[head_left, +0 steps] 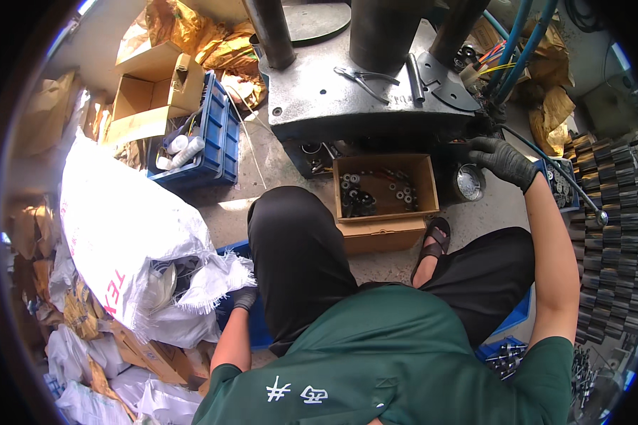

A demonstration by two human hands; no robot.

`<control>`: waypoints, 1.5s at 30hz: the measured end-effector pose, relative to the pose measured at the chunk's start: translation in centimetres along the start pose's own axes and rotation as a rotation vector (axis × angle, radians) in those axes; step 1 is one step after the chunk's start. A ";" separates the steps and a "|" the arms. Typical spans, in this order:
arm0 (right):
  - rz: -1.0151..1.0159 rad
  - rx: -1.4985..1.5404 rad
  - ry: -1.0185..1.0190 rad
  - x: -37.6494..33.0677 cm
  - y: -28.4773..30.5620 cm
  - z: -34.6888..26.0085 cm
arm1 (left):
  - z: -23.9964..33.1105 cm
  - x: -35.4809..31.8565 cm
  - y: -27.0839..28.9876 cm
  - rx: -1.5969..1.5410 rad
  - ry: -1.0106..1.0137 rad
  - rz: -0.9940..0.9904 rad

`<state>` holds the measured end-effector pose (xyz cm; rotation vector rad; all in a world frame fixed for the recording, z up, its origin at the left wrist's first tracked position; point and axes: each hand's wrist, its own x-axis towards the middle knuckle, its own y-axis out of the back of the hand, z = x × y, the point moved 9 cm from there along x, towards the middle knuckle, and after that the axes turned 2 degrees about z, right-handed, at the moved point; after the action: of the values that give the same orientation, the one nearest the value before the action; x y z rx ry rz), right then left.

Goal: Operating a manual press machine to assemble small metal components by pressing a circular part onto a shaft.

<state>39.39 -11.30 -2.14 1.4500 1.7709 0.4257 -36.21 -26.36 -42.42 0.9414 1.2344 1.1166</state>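
My right hand (pixel 505 163), in a dark grey glove, reaches forward beside the dark front of the machine (pixel 333 106). Its fingers stretch out to the left, and I see nothing held in them. A metal lever (pixel 556 164) with a ball end slants past just above that hand. Below the fingertips stands a round metal tin (pixel 469 182). My left hand (pixel 245 297), also gloved, is low beside my left knee at the frayed mouth of a white woven sack (pixel 142 227). The sack and shadow hide its fingers. Dark pieces (pixel 184 273) show inside the sack's opening.
An open cardboard box (pixel 386 212) with small ring-shaped parts stands between my legs. Pliers (pixel 367 79) lie on the machine top. A blue crate (pixel 220 134) carries another box (pixel 143 92) at the left. Stacked metal cylinders (pixel 609 234) line the right side.
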 end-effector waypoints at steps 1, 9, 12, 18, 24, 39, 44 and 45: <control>-0.009 -0.076 0.092 -0.4 0.4 -2.8 | 3.5 -0.1 4.2 0.101 -0.299 0.296; -0.043 0.140 0.532 -2.6 -0.3 -16.6 | 10.3 7.4 26.9 -0.889 0.244 -0.254; -0.059 -0.018 0.472 -1.9 -1.9 -15.6 | 17.4 10.8 37.2 -0.994 0.175 -0.282; -0.109 -0.164 0.429 0.6 -3.3 -12.4 | 33.0 18.3 46.8 -1.372 0.042 -0.306; 0.261 -0.059 0.486 4.8 -0.9 -13.2 | 45.9 23.9 43.1 -1.601 0.103 -0.265; 0.187 0.181 0.331 11.6 -8.7 -17.0 | 51.0 27.9 38.4 -1.867 0.152 -0.418; 0.084 0.295 0.268 11.9 -9.9 -15.4 | 52.9 25.7 40.1 -1.499 -0.188 -0.346; 0.061 0.283 0.232 12.1 -10.4 -15.0 | 52.6 25.6 39.3 -1.706 -0.025 -0.425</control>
<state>20.89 0.24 -4.20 1.7115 2.0394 0.4006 10.75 9.37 -3.81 -0.5814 0.1055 1.2753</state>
